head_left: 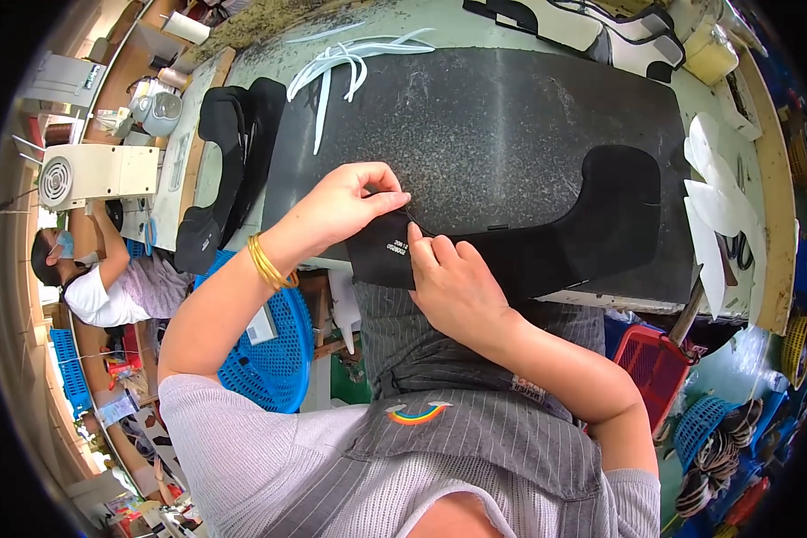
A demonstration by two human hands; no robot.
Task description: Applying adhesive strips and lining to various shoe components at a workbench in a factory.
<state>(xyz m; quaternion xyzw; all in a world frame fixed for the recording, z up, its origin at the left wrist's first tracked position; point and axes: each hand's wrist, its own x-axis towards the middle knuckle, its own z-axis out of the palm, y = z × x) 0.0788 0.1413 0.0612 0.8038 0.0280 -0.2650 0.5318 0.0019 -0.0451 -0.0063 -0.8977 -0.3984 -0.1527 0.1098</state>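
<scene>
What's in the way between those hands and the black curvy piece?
Nothing visible: the right hand touches the black curvy piece, and the left hand pinches at its edge. The white strips lie farther off.

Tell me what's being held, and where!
The left hand seems to pinch the black curved piece by its edge, near the left end; the right hand touches it.

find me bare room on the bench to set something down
The black board is bare between the white strips and the black piece. Crowded: the near side, with left hand and right hand; left, stacked black pieces; right, white cut pieces.
</scene>
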